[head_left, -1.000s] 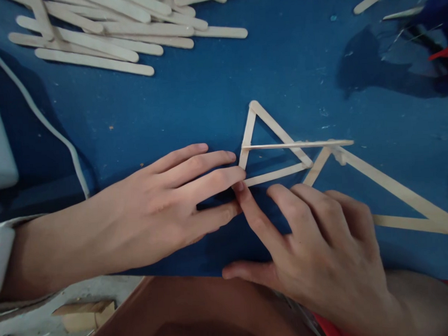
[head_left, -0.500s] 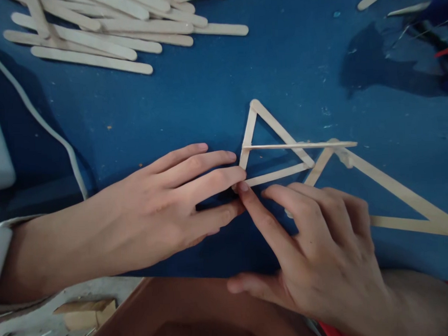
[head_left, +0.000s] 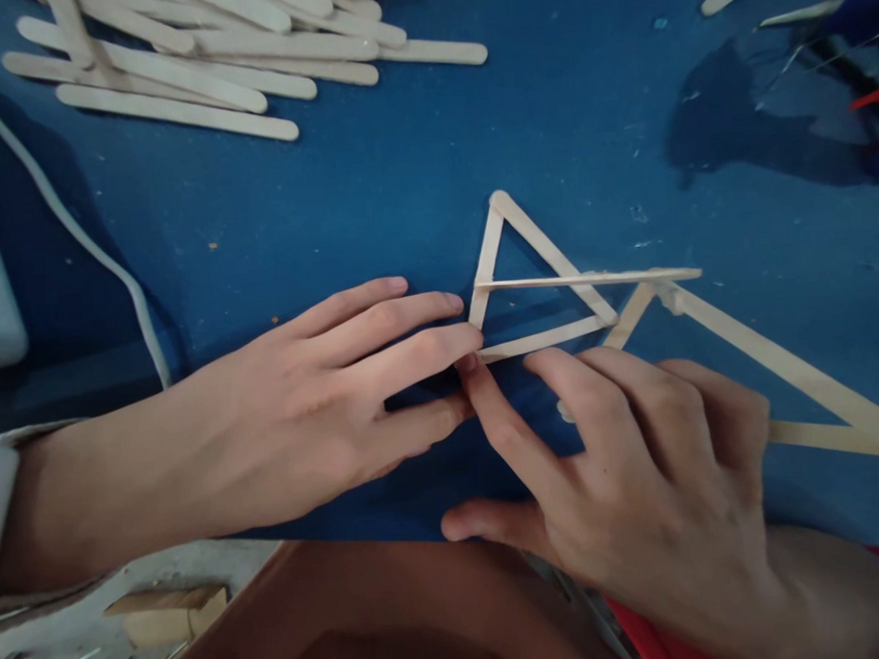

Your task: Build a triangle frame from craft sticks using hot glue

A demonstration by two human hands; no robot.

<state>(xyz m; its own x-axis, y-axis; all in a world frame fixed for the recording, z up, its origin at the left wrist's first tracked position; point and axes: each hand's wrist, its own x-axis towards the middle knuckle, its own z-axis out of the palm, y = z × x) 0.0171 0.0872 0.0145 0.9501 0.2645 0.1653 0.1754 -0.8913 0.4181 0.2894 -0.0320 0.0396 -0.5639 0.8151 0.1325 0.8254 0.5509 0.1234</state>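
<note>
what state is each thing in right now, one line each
left hand: flat, fingers extended, fingertips at the triangle's lower left corner
right hand: index fingertip pressing that same corner
small pale wooden craft-stick triangle: assembled, flat on the blue mat
larger stick triangle: partly hidden
loose pale craft sticks: piled
white cable: slack

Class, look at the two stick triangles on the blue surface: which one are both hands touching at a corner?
The smaller triangle on the left: fingers of the left hand and right hand meet at its lower-left corner. The larger triangle stretches away rightwards.
</note>
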